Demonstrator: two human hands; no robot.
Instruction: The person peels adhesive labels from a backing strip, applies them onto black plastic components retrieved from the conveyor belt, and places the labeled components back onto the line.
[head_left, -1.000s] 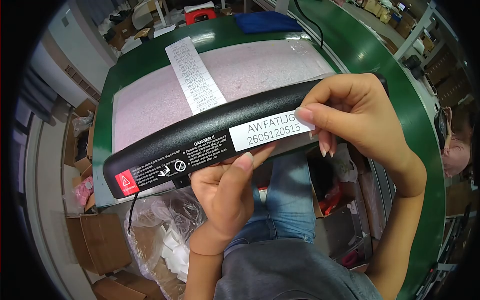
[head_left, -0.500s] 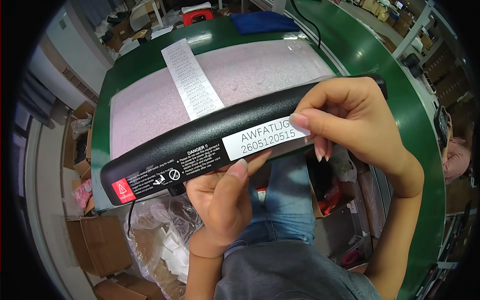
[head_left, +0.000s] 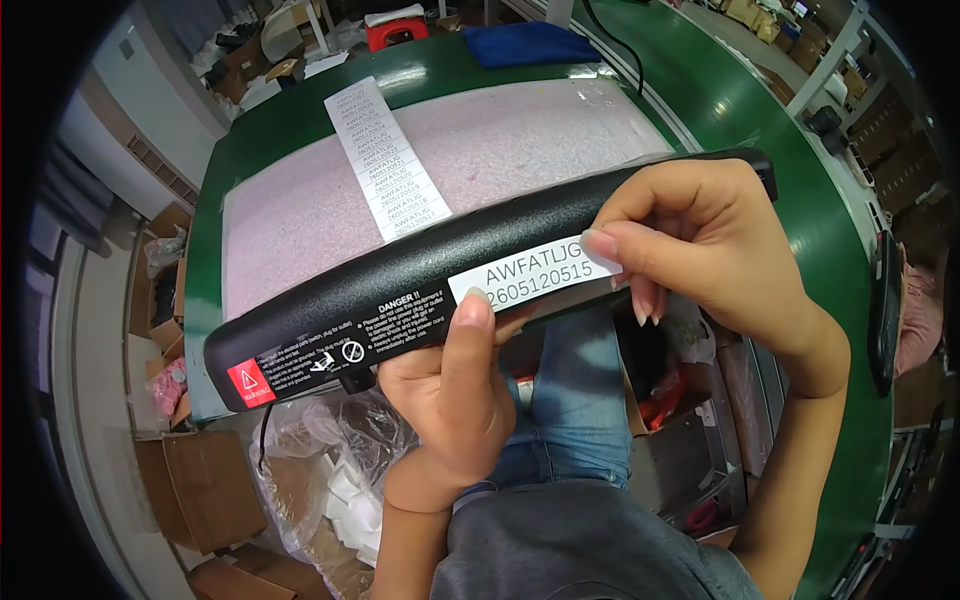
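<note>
A long black housing (head_left: 390,278) with printed danger text and a red warning sticker (head_left: 250,383) at its left end lies slantwise across the view. My left hand (head_left: 455,405) grips its lower edge from below, with the thumb pressed on the left end of a white label (head_left: 545,276). The label reads AWFATLJG 2605120515. Between thumb and index finger, my right hand (head_left: 705,250) pinches the label's right end; its other fingers curl below. A dark cord (head_left: 263,435) hangs from the housing's left part.
A strip of similar labels (head_left: 380,155) lies on the pinkish foam sheet (head_left: 520,140) over the green table (head_left: 300,90). A blue cloth (head_left: 530,45) is at the back. Cardboard boxes (head_left: 200,490) and a plastic-lined box (head_left: 330,480) stand at lower left. Another person's pink sleeve (head_left: 915,320) shows at right.
My left thumb has moved up from the label's lower edge onto its left end. The housing has shifted very slightly right; my right hand keeps its pinch on the label.
</note>
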